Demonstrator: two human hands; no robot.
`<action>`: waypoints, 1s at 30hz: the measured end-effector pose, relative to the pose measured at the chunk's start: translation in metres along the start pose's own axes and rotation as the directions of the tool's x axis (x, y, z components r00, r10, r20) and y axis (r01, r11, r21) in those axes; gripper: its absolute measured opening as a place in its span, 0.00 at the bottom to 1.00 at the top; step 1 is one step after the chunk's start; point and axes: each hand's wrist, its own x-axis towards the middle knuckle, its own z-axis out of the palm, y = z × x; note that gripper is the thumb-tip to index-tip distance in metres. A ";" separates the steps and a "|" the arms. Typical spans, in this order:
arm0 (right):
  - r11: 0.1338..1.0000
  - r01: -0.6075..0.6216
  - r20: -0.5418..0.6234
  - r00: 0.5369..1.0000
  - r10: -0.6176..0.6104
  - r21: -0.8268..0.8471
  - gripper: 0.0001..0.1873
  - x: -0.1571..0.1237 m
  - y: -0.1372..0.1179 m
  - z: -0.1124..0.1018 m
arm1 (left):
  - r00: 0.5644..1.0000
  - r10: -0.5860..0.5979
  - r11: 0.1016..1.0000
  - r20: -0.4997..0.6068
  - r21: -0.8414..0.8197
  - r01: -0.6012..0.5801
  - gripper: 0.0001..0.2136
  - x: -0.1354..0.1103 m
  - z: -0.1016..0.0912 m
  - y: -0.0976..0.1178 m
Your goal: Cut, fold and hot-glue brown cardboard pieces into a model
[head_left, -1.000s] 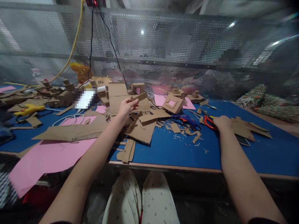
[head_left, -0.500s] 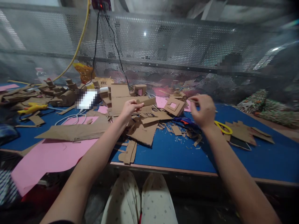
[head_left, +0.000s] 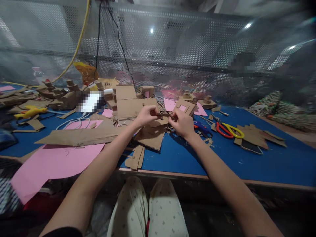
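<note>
My left hand (head_left: pixel 146 115) and my right hand (head_left: pixel 181 122) meet above the blue table (head_left: pixel 197 158), both pinched on a thin cardboard strip (head_left: pixel 165 114) held between them. The strip is seen nearly edge-on. Under the hands lies a heap of brown cardboard offcuts (head_left: pixel 150 135). Red and yellow scissors (head_left: pixel 228 130) lie on the table to the right of my right hand.
A large pink paper sheet (head_left: pixel 54 163) hangs over the table's front left edge, under a long cardboard piece (head_left: pixel 79 136). Small cardboard models (head_left: pixel 182 108) stand at the back. A yellow glue gun (head_left: pixel 28 112) lies far left. Perforated metal screen behind.
My right hand left the scissors at the right, swung left, and took hold of the cardboard strip that my left hand held; the strip has come lower.
</note>
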 end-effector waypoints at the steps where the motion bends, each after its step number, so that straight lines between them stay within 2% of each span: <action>1: 1.000 -0.024 -0.015 1.000 0.024 0.009 0.09 0.000 0.001 -0.001 | 0.999 0.000 1.000 0.041 0.017 -0.001 0.12 -0.002 0.003 0.002; 4: 0.995 -0.082 -0.058 0.995 0.086 0.062 0.10 0.000 0.002 -0.001 | 0.991 0.008 0.998 0.136 0.067 -0.017 0.11 -0.006 0.008 0.007; 6: 0.991 -0.090 -0.069 0.993 0.097 0.099 0.10 0.001 0.003 -0.001 | 0.988 0.029 0.996 0.150 0.080 -0.042 0.11 -0.007 0.009 0.008; 10: 0.982 -0.021 -0.052 0.998 0.032 0.186 0.04 -0.001 0.005 -0.002 | 0.988 0.030 0.998 0.149 0.052 -0.038 0.11 -0.006 0.008 0.009; 15: 0.972 0.051 0.011 0.998 -0.054 0.230 0.10 -0.004 0.006 -0.004 | 0.988 0.006 0.999 0.155 0.051 -0.015 0.10 -0.006 0.005 0.009; 23: 0.974 -0.063 0.024 0.998 0.059 0.218 0.05 -0.005 0.003 0.003 | 0.982 -0.002 0.999 0.188 0.036 -0.004 0.07 -0.005 0.005 0.004; 26: 0.971 -0.072 0.032 0.997 0.066 0.229 0.04 -0.005 0.002 0.002 | 0.984 -0.004 0.999 0.175 0.049 -0.004 0.04 -0.006 0.005 0.010; 30: 0.952 0.020 0.029 0.999 -0.031 0.305 0.07 -0.003 0.003 -0.003 | 0.993 -0.059 0.998 0.103 0.007 0.058 0.02 -0.005 0.000 0.016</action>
